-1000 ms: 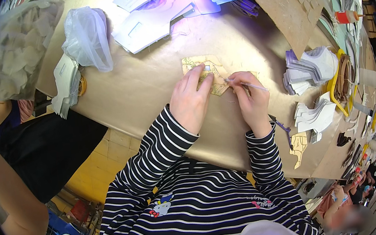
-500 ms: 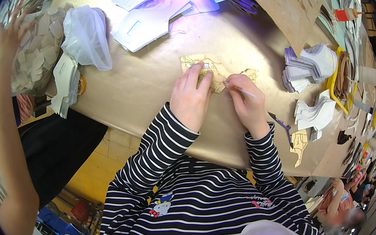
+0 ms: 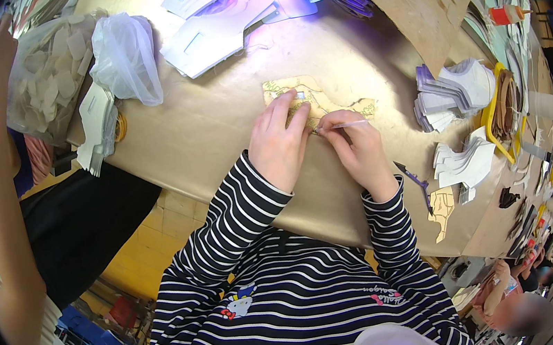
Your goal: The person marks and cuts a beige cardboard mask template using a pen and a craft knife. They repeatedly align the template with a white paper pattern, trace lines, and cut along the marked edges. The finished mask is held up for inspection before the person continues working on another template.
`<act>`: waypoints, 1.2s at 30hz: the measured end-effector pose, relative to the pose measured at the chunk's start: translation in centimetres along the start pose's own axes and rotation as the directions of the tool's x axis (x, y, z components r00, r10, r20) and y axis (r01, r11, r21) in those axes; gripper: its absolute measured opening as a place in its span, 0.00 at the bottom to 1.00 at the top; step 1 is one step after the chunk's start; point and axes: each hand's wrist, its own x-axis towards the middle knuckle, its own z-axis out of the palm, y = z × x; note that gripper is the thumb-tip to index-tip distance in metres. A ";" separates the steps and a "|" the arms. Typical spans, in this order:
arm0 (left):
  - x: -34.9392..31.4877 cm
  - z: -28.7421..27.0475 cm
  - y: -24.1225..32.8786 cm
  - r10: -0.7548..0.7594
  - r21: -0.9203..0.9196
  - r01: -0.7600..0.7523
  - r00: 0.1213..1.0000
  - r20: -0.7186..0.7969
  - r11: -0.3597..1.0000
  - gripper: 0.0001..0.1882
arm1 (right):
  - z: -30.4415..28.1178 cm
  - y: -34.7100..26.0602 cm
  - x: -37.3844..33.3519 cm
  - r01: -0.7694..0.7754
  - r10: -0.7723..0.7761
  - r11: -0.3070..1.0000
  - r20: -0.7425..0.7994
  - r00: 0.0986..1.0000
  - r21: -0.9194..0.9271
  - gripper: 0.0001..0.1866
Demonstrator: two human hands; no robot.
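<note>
A pale yellow, cut-out pattern template (image 3: 328,101) with dark lines lies flat on the tan table in front of me. My left hand (image 3: 279,143) presses down on its left part with fingers stretched out, a small whitish patch showing by the fingertips. In my right hand (image 3: 362,155) the thumb and fingers pinch a slim, pale pen (image 3: 354,123). Its tip is at the template's lower edge, close beside the left fingers. Whatever lies beneath the template is hard to make out.
White cut pieces (image 3: 219,30) lie at the far side under bright light. Stacked pieces (image 3: 455,96), a yellow frame (image 3: 495,119), purple-handled tool (image 3: 418,185) and another yellow template (image 3: 442,212) are at right. Clear bags (image 3: 125,60) and another person's arm (image 3: 1,174) are at left.
My right hand has shifted left toward my left hand, and the pen now lies closer to level. My left hand stays put. The other person's arm at the left has moved outward.
</note>
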 end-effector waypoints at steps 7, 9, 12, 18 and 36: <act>0.0 0.1 0.3 -0.012 0.001 0.012 1.000 0.013 1.000 0.21 | -0.5 -0.1 0.1 -0.116 0.123 0.988 -0.067 0.990 0.103 0.04; 0.0 0.2 0.3 -0.009 0.017 0.008 1.000 0.018 1.000 0.21 | -0.6 -0.1 -0.1 -0.124 0.130 0.983 -0.036 0.991 0.136 0.03; -0.1 0.4 0.4 -0.003 0.044 0.002 1.000 0.018 0.999 0.21 | -0.5 0.0 -0.2 -0.069 0.073 0.992 -0.035 0.997 0.110 0.04; -0.1 0.7 0.5 -0.004 0.079 0.002 1.000 0.021 0.997 0.21 | -0.5 0.1 -0.1 -0.037 0.042 0.996 -0.048 0.998 0.083 0.05; -0.1 0.7 0.8 0.010 0.185 -0.032 0.993 0.115 0.982 0.26 | -3.6 3.0 -1.6 -0.051 0.211 0.946 -0.490 0.846 0.319 0.06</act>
